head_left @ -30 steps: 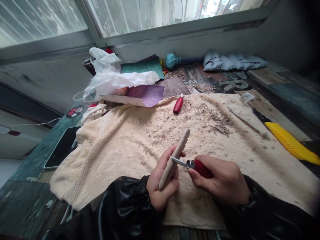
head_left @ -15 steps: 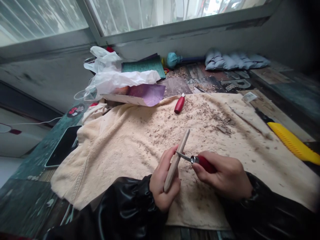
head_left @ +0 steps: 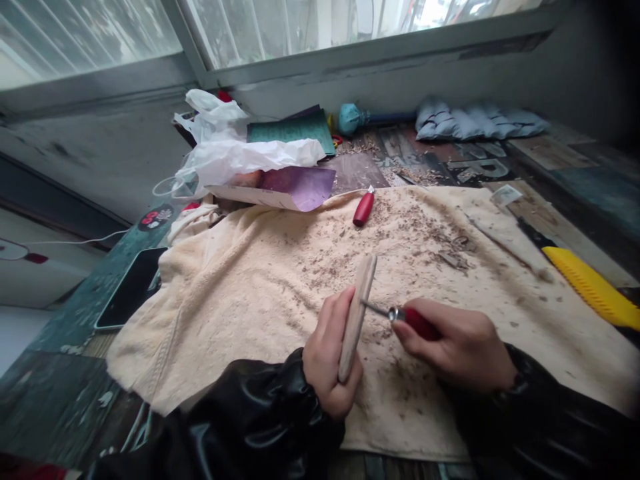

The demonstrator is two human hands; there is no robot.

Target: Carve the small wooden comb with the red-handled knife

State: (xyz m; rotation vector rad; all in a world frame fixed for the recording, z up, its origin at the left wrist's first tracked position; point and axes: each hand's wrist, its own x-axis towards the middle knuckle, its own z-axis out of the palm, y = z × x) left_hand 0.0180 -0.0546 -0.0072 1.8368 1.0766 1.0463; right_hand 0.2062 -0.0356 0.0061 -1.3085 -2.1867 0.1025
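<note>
My left hand (head_left: 330, 360) is closed round the lower end of a pale, flat wooden stick (head_left: 361, 293) that points up and away from me. My right hand (head_left: 460, 343) grips a carving knife by its red handle (head_left: 420, 323). The knife's short metal blade (head_left: 377, 309) touches the right edge of the stick about halfway up. Both hands work over a cream towel (head_left: 240, 293) strewn with wood shavings. Black glossy sleeves cover both forearms.
A second red-handled tool (head_left: 363, 208) lies at the towel's far edge. A yellow-handled tool (head_left: 590, 287) lies at right, a dark phone (head_left: 131, 288) at left. White plastic bags (head_left: 240, 153), purple and green sheets, a teal mallet (head_left: 353, 120) and grey cloth bags sit under the window.
The knife blade has slid up along the stick's edge, and the stick has turned slightly more upright in my left hand. The view has shifted a little.
</note>
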